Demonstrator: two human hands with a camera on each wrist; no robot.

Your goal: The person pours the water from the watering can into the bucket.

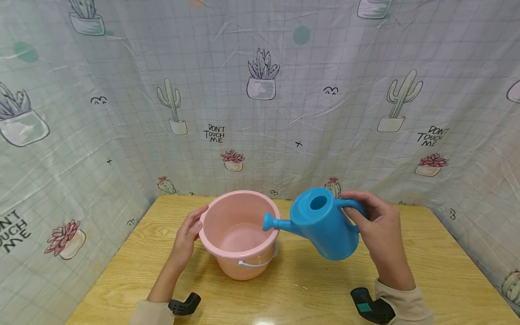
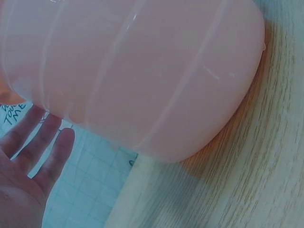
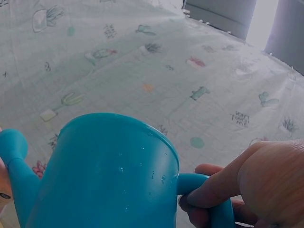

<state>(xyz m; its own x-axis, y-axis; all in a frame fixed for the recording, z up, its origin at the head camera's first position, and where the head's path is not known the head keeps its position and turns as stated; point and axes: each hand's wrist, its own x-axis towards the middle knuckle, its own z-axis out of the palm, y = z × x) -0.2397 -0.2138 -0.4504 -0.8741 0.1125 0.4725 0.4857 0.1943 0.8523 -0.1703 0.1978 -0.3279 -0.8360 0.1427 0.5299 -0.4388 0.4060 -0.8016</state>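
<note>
A pink bucket (image 1: 239, 268) stands upright on the wooden table, its pale handle (image 1: 260, 263) hanging down in front. My left hand (image 1: 188, 234) touches the bucket's left side just below the rim. In the left wrist view its fingers (image 2: 56, 149) are fairly straight against the outer wall. My right hand (image 1: 378, 219) grips the handle of a blue watering can (image 1: 325, 225), which is held tilted above the table. The can's spout (image 1: 280, 223) reaches left over the bucket's right rim. Water drops show on the can's side in the right wrist view.
The wooden table (image 1: 422, 253) meets a hanging cloth (image 1: 300, 113) printed with cacti at the back and both sides. A few small wet marks lie on the tabletop right of the bucket. Black wrist devices (image 1: 184, 304) are worn at both sleeves.
</note>
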